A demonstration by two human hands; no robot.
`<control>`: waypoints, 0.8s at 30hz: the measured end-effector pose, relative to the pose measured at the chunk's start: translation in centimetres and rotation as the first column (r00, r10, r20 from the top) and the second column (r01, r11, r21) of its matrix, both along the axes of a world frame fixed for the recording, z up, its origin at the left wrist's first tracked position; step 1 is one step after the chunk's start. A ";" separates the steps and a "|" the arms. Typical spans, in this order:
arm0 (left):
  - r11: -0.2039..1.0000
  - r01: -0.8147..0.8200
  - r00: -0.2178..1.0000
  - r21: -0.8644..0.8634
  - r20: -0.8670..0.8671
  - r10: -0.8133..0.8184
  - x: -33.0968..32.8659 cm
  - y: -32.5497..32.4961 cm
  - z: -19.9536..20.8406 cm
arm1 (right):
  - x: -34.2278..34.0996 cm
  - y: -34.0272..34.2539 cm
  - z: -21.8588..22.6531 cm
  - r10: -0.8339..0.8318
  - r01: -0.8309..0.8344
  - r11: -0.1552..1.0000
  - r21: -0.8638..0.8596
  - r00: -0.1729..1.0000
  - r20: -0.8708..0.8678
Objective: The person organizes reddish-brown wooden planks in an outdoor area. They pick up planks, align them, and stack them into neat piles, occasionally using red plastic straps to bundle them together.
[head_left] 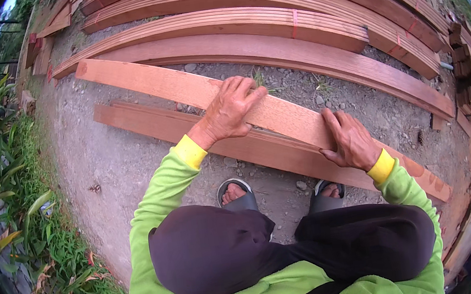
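A long, pale reddish-brown wooden plank [287,116] slants across the view from far left to near right. My left hand [230,109] is closed over it near its middle, fingers wrapped across the upper face and far edge. Farther right, my right hand [351,138] grips the same plank, its thumb on the near side and its fingers over the far edge. Just nearer to me, a darker board [265,150] lies beneath and alongside the held plank, above the gravelly ground. At the right, the plank's end overlaps this lower board; whether they touch cannot be told.
Beyond lie a wide board [296,69] and strapped bundles of planks [203,26]. More stacked timber [468,77] stands at the right. Green plants [51,228] border the gravel ground [116,179] on the left. My sandalled feet [241,196] are close to the lower board.
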State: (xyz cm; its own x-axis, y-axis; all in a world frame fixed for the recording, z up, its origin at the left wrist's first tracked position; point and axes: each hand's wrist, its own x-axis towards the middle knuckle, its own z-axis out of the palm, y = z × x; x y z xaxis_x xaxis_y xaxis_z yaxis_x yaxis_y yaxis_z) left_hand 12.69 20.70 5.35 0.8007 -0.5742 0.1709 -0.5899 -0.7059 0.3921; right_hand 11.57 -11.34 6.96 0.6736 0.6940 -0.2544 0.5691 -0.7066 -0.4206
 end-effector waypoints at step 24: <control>0.975 -0.101 0.993 0.197 0.074 0.088 13.1 1.4 -4.7 | 15.8 1.5 -6.2 0.011 0.002 0.999 -0.040 0.946 0.324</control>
State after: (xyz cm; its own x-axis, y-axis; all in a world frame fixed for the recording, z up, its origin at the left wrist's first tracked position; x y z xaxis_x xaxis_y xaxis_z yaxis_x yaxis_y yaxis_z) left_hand 25.80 22.08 0.63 0.8442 -0.5239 0.1132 -0.5359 -0.8201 0.2008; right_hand 27.37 -9.79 0.77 0.7208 0.6913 -0.0497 0.6736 -0.7156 -0.1852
